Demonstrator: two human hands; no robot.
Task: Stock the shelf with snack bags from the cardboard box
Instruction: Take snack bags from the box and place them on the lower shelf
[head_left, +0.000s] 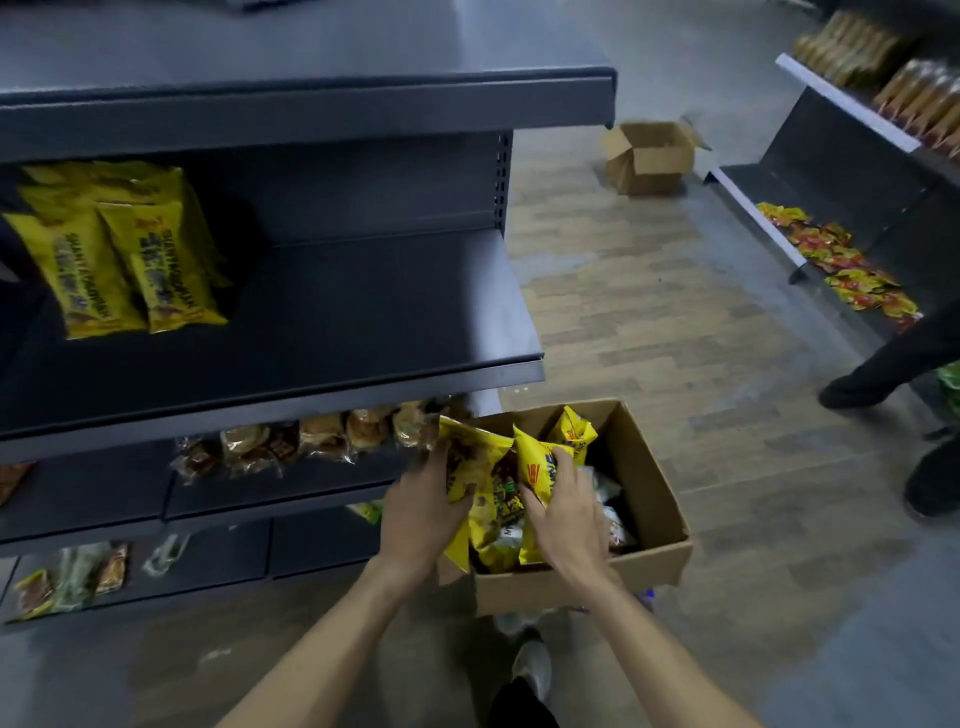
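An open cardboard box stands on the floor beside the dark shelf unit, with several yellow snack bags inside. My left hand grips one yellow snack bag at its left side, over the box's near left corner. My right hand grips a second yellow bag just to the right, above the box. A third yellow bag stands behind them. On the middle shelf, several of the same yellow bags lean at the far left.
Lower shelves hold wrapped buns and other packets. A second, open cardboard box sits on the floor further back. Another person's dark legs and shoes stand at right by a shelf with red-yellow packets. My shoe is below the box.
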